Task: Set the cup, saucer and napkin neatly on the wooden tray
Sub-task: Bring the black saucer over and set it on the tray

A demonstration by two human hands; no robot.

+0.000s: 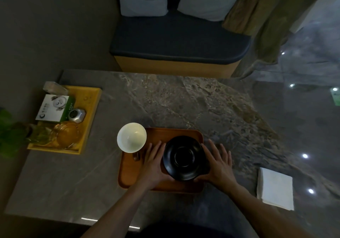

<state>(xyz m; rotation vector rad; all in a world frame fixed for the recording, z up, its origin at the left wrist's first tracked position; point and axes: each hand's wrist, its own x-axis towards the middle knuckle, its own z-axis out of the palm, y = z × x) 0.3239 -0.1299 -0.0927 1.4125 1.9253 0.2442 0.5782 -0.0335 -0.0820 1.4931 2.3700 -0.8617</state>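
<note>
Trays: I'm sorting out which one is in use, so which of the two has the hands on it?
The darker reddish-brown wooden tray, where both hands flank the black saucer. The yellow tray at the table's left edge holds other items, untouched.

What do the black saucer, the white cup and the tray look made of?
Saucer: dark matte, ceramic or lacquered wood; I cannot tell which. Cup: glossy white, probably glazed ceramic. Tray: reddish-brown, smooth satin sheen, likely wood.

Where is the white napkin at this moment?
In the head view the folded white napkin lies on the stone table, off the wooden tray, beyond the right hand.
</note>
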